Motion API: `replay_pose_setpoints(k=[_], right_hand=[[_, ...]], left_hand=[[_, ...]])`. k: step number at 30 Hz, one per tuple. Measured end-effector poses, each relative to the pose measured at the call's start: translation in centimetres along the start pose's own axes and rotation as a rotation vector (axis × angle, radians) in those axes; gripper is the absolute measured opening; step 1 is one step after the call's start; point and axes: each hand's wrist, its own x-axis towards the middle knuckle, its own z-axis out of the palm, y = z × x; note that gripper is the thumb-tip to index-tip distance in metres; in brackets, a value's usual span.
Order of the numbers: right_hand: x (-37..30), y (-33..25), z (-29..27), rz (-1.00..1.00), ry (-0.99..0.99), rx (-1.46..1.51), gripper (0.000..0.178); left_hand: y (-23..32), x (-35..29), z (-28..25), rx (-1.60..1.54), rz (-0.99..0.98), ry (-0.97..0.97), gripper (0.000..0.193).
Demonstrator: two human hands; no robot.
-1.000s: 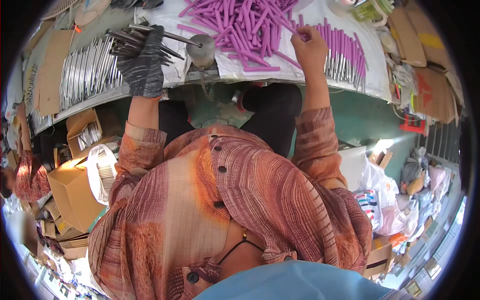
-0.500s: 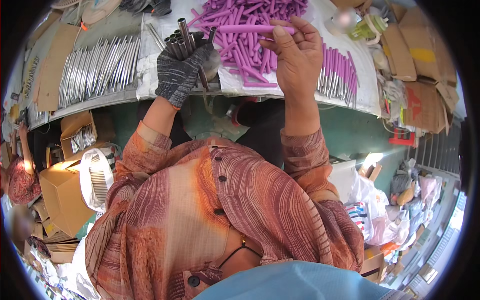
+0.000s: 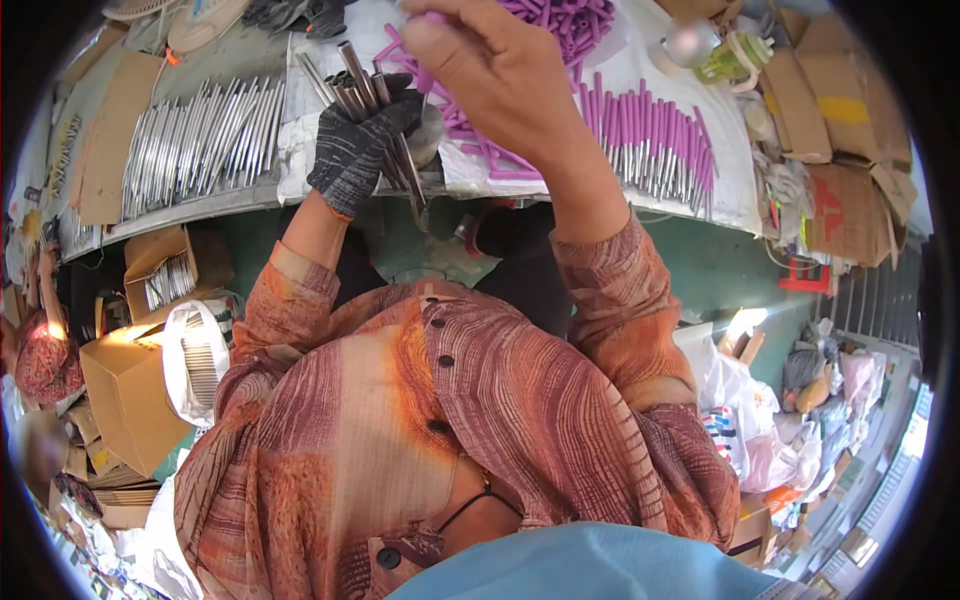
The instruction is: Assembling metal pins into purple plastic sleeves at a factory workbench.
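My left hand (image 3: pixel 350 150), in a dark grey knit glove, is closed round a bundle of thin metal tubes (image 3: pixel 357 80). Their ends stick out above and below the fist. My bare right hand (image 3: pixel 500 85) reaches across to just right of the glove, its fingers closed on a purple sleeve (image 3: pixel 427 78) held roughly upright. The hand hides most of that sleeve, and whether a tube is inside it I cannot tell. Behind the right hand lies a heap of loose purple sleeves (image 3: pixel 575 35) on the white-covered table.
Bare metal tubes (image 3: pixel 205 135) lie in a row on the table's left. To the right is a row of tubes with purple sleeves (image 3: pixel 650 135). A green bottle (image 3: pixel 735 58) and cardboard (image 3: pixel 835 90) stand at the far right. Another person (image 3: pixel 45 350) is at the left edge.
My right hand has moved left to beside the glove, and the purple sleeve has turned from level to roughly upright. The tubes in my left hand have tilted slightly.
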Motion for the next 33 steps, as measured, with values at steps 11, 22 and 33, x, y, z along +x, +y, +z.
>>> replay_pose_setpoints(k=[11, 22, 33], right_hand=[[-2.5, 8.0, 5.5, 0.183, 0.039, 0.287, 0.033], [-7.9, 20.8, -20.8, 0.377, 0.738, -0.928, 0.036], [-12.0, 25.6, -8.6, 0.635, 0.174, -0.627, 0.054]], left_hand=[[-1.9, 1.9, -5.2, -0.402, -0.289, 0.09, 0.021], [-1.5, 1.5, -5.6, -0.596, -0.261, 0.12, 0.014], [-1.0, 0.9, -4.5, -0.274, -0.299, 0.182, 0.021]])
